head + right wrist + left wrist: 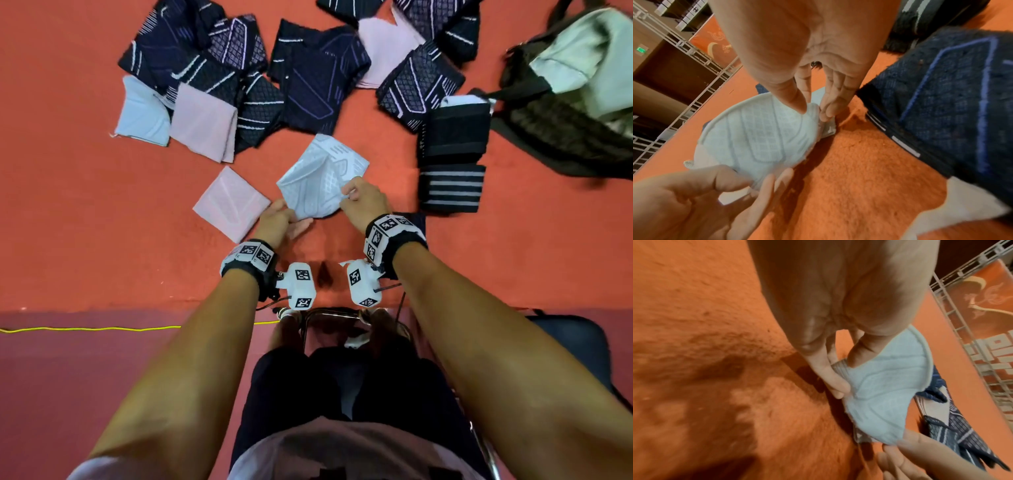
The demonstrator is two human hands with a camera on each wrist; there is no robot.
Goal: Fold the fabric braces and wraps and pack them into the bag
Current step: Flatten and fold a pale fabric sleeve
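A pale blue-white fabric brace [318,178] is lifted slightly off the orange carpet in front of me. My left hand [279,219] pinches its near left corner, and my right hand [363,198] pinches its near right edge. The left wrist view shows my thumb and fingers [836,379] clamped on the brace [885,395]. In the right wrist view the right thumb and fingers [826,110] pinch the brace [760,134], and the left hand [711,194] holds the opposite end. The open bag [575,85] lies at the far right.
A folded pink brace [231,204] lies left of my hands. Several dark patterned and pink braces [318,78] are spread across the far carpet. Two folded black striped wraps [452,154] sit to the right, near the bag. A chair frame [342,318] stands under my arms.
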